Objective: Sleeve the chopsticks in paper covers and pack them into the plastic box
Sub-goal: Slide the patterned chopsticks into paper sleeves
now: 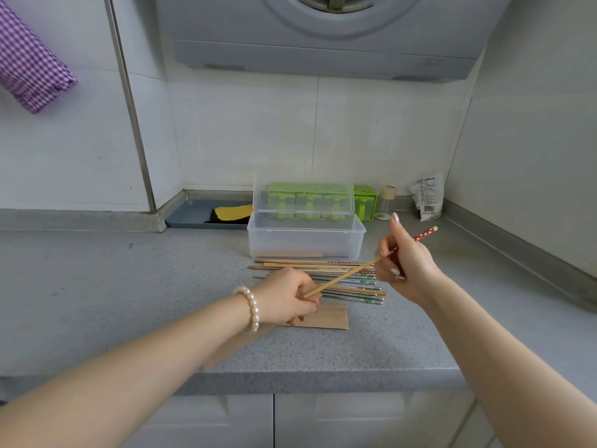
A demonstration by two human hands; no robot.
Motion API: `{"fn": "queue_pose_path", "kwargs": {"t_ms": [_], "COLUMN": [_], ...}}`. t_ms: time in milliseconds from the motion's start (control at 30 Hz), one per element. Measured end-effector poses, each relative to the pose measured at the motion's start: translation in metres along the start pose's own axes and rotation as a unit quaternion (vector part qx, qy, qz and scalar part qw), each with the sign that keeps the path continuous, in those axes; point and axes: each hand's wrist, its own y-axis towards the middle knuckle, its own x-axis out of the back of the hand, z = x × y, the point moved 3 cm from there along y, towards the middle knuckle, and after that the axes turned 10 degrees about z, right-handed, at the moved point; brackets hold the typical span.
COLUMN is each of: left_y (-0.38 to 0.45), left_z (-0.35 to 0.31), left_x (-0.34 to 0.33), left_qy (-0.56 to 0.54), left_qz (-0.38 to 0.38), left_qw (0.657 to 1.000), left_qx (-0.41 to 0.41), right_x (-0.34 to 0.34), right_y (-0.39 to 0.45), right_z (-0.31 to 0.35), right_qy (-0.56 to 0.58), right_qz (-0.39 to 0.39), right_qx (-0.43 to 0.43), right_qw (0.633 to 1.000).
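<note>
While our right hand (403,266) pinches the chopstick (349,273), we should aim its tip into the paper cover (329,316) our left hand (287,295) grips.

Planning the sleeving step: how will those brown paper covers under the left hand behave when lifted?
The paper covers lie flat and thin, so they are probably light and floppy. The left hand rests on them, which suggests they slide easily on the smooth counter.
</note>
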Motion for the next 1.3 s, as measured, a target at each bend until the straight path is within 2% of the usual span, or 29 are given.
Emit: {"fn": "queue_pose_path", "kwargs": {"t_ms": [67, 167, 233, 367, 500, 733, 767, 833, 900, 967, 1167, 1233, 1300], "left_y": [0.0, -0.001, -0.002, -0.001, 0.002, 0.005, 0.004, 0.002, 0.001, 0.0, 0.002, 0.004, 0.005], "left_z": [0.002, 0.004, 0.004, 0.002, -0.005, -0.008, -0.008, -0.006, -0.004, -0.001, -0.003, -0.004, -0.005], "left_x": [-0.001, -0.003, -0.002, -0.006, -0.015, -0.011, -0.011, -0.008, -0.005, -0.003, -0.003, -0.003, -0.004], "left_qy": [-0.032, -0.19, -0.233, -0.185, -0.153, -0.124, -0.114, -0.102, -0.093, -0.089, -0.11, -0.116, -0.121], "left_qz": [0.039, 0.084, 0.089, 0.107, 0.12, 0.046, 0.04, 0.026, 0.014, 0.013, 0.008, 0.008, 0.013], "left_qw": [0.999, 0.978, 0.968, 0.977, 0.981, 0.991, 0.993, 0.994, 0.996, 0.996, 0.994, 0.993, 0.992], "left_qx": [0.002, 0.018, 0.02, 0.005, -0.009, -0.012, -0.01, -0.005, 0.002, 0.011, 0.011, 0.009, 0.009], "right_x": [0.003, 0.008, 0.012, 0.009, -0.003, -0.035, -0.038, -0.035, -0.021, -0.011, -0.02, -0.021, -0.016], "right_y": [0.002, 0.005, 0.005, 0.004, 0.005, -0.003, -0.003, 0.0, 0.006, 0.007, -0.003, -0.002, 0.002], "right_z": [-0.001, -0.003, -0.004, -0.008, -0.012, -0.036, -0.037, -0.034, -0.027, -0.016, -0.014, -0.012, -0.007], "right_qy": [-0.002, -0.003, 0.003, -0.001, -0.021, -0.03, -0.033, -0.03, -0.03, -0.074, -0.176, -0.175, -0.182], "right_qz": [-0.002, -0.002, -0.004, 0.013, 0.065, 0.15, 0.143, 0.07, -0.047, -0.116, -0.086, -0.11, -0.14], "right_qx": [-0.006, -0.017, -0.025, -0.06, -0.106, -0.169, -0.17, -0.135, -0.051, 0.026, 0.063, 0.092, 0.083], "right_qw": [1.0, 1.0, 1.0, 0.998, 0.992, 0.974, 0.974, 0.988, 0.997, 0.99, 0.979, 0.974, 0.97]}}
